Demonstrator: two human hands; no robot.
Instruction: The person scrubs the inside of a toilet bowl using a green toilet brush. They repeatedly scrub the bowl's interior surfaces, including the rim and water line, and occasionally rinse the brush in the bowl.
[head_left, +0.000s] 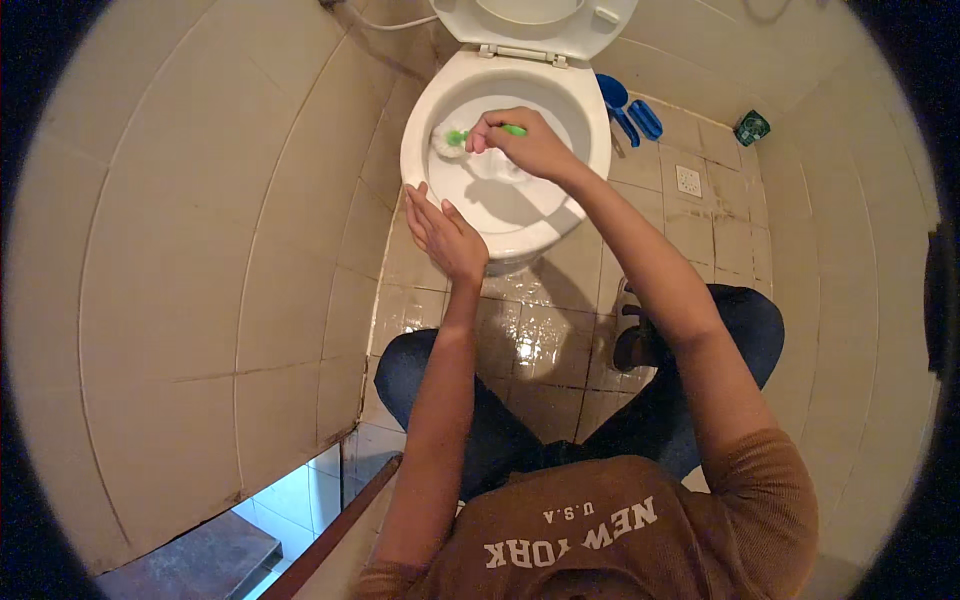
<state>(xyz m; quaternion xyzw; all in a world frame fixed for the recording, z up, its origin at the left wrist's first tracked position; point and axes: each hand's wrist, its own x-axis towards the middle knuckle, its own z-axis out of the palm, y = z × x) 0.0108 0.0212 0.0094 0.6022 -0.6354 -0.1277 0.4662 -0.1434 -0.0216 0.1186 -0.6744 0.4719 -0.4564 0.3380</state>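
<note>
A white toilet bowl [420, 130] stands before me with its seat and lid [540, 25] raised. My right hand [520, 143] is over the bowl, fingers wrapped round the green handle of a toilet brush [452, 138]. The brush's white bristle head rests against the bowl's inner left wall. My left hand [447, 235] lies at the near left of the rim, fingers stretched out and holding nothing; it seems to touch the rim's outer edge. Part of the brush handle is hidden by my right hand.
Right of the bowl, a blue dipper [613, 95] and a blue scrubbing brush [646, 120] lie on the tiled floor. Farther right sits a dark green container [751, 127], near a square floor drain [688, 181]. Tiled walls [180, 250] close in on both sides. Wet floor tiles [530, 340] shine below the bowl.
</note>
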